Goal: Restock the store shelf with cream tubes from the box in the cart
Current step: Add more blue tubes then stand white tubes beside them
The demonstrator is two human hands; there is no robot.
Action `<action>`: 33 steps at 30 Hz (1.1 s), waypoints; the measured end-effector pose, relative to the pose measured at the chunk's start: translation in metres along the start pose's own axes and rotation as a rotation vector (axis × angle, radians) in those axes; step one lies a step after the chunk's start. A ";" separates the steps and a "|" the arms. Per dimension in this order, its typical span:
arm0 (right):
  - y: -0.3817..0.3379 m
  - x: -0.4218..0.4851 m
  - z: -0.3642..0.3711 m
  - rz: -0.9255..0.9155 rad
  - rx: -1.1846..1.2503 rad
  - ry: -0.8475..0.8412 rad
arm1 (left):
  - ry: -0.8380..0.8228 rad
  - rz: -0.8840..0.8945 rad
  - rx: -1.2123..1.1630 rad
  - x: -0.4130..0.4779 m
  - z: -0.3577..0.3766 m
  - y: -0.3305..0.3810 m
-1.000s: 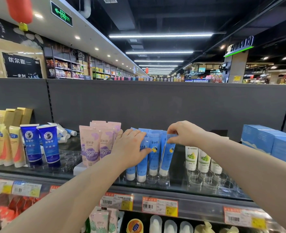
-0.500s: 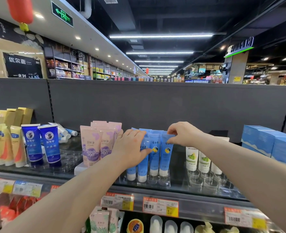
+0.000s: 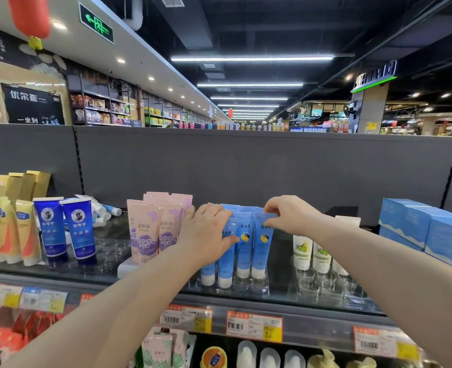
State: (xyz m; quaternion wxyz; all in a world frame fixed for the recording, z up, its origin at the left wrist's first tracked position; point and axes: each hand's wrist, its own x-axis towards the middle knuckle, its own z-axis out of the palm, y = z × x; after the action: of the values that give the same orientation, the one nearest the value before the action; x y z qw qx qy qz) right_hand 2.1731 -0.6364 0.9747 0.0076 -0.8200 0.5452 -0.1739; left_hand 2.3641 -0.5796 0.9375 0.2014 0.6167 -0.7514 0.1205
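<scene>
Head view, straight across at the glass store shelf [image 3: 280,301]. Standing cap-down in a clear plastic cup tray [image 3: 259,286] at mid-shelf: light-blue plastic cream tubes with white caps [image 3: 244,248]. Four in the front row, more behind, probably another row or two, but too overlapped to count.

Left hand [image 3: 209,235] laid flat on the left-hand two of that front row, fingers straight and together, likely to brace them against toppling. Right hand [image 3: 291,213] pinching the top crimp of the rightmost light-blue tube [image 3: 263,248] between thumb and curled fingers, apparently to square it up and seat its cap in a cup.

Left of the light-blue tubes: pale pink soft tubes [image 3: 145,235], two in front, others crowded behind. Farther left, two dark-blue glossy tubes [image 3: 79,229]. Right of the light-blue tubes: white tubes with green fruit labels [image 3: 303,251], two plain to see and a third half-hidden by the forearm. Beyond those, stacked light-blue cardboard boxes [image 3: 418,229].
</scene>
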 end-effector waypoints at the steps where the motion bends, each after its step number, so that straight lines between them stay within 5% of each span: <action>1: -0.001 -0.001 0.000 -0.005 -0.008 0.004 | 0.001 0.000 0.000 0.000 -0.001 0.000; 13: -0.026 -0.042 -0.017 -0.075 -0.384 0.088 | -0.017 0.075 0.040 -0.008 -0.023 0.003; 26: -0.035 -0.158 -0.021 0.285 -0.474 -0.090 | -0.002 0.429 -0.109 -0.057 -0.019 0.051; 33: -0.033 -0.221 -0.029 0.355 -0.448 -0.064 | -0.069 0.470 -0.136 -0.099 -0.021 0.078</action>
State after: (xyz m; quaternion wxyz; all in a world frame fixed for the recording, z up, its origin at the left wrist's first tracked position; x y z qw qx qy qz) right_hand 2.1183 -0.4196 0.9472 -0.1259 -0.6980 0.7047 -0.0191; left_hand 2.3070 -0.4673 0.9167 0.1829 0.4140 -0.8870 0.0920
